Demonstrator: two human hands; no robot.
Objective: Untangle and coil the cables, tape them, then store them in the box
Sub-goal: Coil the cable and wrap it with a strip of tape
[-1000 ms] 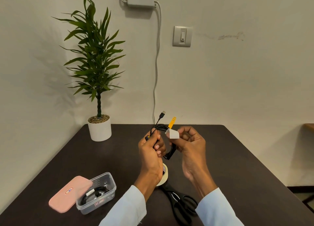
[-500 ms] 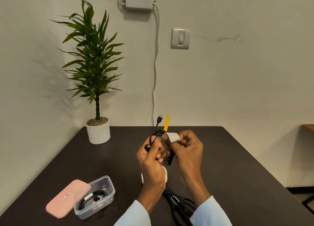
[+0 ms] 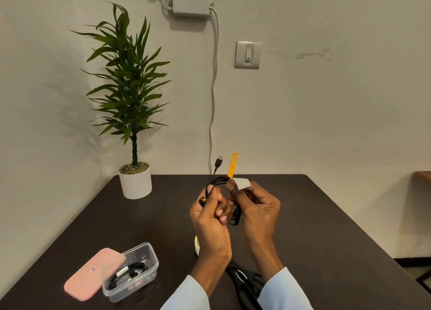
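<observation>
Hands raised slightly, left hand (image 3: 211,218) gripping coiled cable (image 3: 218,181), tape strip (image 3: 242,183) above

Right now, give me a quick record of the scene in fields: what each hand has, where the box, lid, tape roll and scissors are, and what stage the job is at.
left hand: grips the coiled black cable
right hand: pinches a strip of tape at the top of the coil
box: clear, open, near left on the table, one taped cable inside
lid: pink, leaning on the box's left side
tape roll: on the table, mostly hidden behind the left wrist
scissors: black, on the table between the forearms
stage: taping the held coil; not yet boxed
</observation>
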